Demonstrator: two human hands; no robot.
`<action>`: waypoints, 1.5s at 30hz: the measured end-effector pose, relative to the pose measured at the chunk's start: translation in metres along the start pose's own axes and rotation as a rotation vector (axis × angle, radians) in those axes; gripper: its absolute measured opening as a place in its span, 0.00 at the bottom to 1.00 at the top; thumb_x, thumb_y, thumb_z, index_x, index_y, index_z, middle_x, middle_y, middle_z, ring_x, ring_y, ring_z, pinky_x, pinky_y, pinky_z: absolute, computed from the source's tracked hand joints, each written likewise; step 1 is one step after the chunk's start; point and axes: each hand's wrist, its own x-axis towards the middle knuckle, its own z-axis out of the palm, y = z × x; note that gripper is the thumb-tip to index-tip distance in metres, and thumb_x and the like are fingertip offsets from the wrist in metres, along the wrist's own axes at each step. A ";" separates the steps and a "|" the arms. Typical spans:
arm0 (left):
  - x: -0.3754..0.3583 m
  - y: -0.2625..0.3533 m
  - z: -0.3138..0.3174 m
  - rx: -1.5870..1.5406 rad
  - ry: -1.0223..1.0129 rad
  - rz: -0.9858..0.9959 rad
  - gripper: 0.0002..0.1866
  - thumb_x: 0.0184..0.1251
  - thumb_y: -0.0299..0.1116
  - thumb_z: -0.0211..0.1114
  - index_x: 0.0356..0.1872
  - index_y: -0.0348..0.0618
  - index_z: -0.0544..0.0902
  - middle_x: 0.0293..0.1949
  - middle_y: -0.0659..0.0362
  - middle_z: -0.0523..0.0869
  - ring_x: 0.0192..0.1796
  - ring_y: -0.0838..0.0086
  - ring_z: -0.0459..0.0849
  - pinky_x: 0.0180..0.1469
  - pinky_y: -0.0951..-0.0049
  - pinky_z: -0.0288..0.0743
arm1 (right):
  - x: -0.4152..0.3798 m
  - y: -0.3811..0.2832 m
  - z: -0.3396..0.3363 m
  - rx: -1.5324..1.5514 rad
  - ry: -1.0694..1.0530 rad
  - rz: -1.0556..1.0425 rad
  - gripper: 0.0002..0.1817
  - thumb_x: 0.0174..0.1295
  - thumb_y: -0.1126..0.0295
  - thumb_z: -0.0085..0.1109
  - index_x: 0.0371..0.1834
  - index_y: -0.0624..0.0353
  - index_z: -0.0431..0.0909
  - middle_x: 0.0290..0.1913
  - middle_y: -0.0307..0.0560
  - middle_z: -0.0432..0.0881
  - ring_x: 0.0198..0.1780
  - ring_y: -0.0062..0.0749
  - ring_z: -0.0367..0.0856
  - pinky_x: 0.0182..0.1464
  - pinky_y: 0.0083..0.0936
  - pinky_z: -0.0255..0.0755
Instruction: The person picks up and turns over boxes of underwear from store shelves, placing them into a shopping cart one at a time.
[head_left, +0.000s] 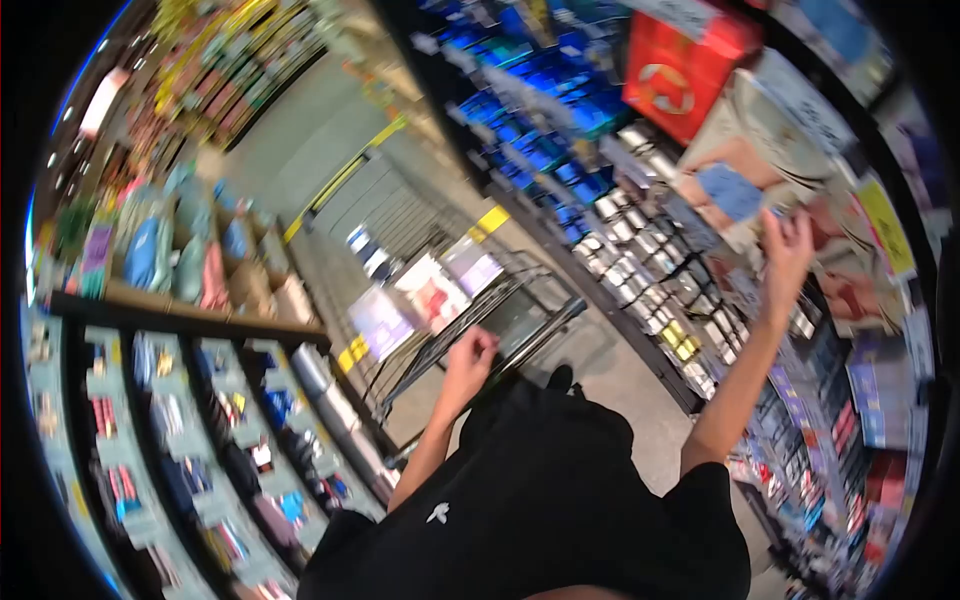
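Note:
My right hand [787, 240] is raised at the shelf on the right, its thumb and fingers bent together at the edge of a package [738, 190] with a blue garment pictured on it. Blur hides whether the fingers grip that package. Low at the centre, my left hand [472, 352] is loosely curled just above the near rim of a wire shopping cart [510, 345], with nothing visible in it. Inside the cart lie a white box with a red picture [432, 292], purple-and-white packages [382, 322] and a blue-and-white item [370, 250].
A red package [680, 85] stands on the upper right shelf, beside rows of blue packages [545, 140]. Small boxed goods hang below. On the left is a rack [190, 325] with bins of folded goods on top. Grey floor [300, 130] runs ahead between the shelves.

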 end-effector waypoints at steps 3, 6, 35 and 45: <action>-0.001 -0.002 -0.007 0.093 -0.047 -0.048 0.07 0.64 0.17 0.56 0.31 0.37 0.67 0.39 0.50 0.83 0.41 0.69 0.85 0.45 0.71 0.79 | -0.002 0.011 -0.008 0.111 -0.039 0.065 0.08 0.66 0.74 0.60 0.41 0.55 0.69 0.31 0.29 0.71 0.30 0.09 0.65 0.28 0.09 0.56; -0.006 -0.007 -0.011 0.074 -0.028 -0.039 0.07 0.64 0.18 0.57 0.31 0.37 0.67 0.38 0.50 0.84 0.39 0.69 0.86 0.43 0.71 0.79 | -0.014 -0.012 0.009 0.112 0.000 0.141 0.08 0.66 0.75 0.60 0.45 0.56 0.71 0.37 0.31 0.77 0.34 0.08 0.71 0.29 0.07 0.57; 0.066 0.105 -0.050 -0.298 -0.008 0.016 0.16 0.70 0.31 0.62 0.53 0.33 0.73 0.44 0.52 0.84 0.44 0.71 0.85 0.50 0.73 0.77 | -0.137 0.030 0.116 0.693 -0.776 0.720 0.24 0.61 0.79 0.62 0.60 0.66 0.67 0.50 0.49 0.81 0.49 0.26 0.82 0.50 0.22 0.77; 0.067 0.137 -0.093 -0.187 0.068 -0.051 0.17 0.63 0.33 0.68 0.49 0.38 0.75 0.40 0.60 0.85 0.47 0.80 0.79 0.52 0.76 0.71 | -0.168 0.037 0.169 0.693 -1.052 0.761 0.24 0.62 0.76 0.63 0.60 0.71 0.71 0.51 0.48 0.82 0.50 0.22 0.80 0.54 0.21 0.74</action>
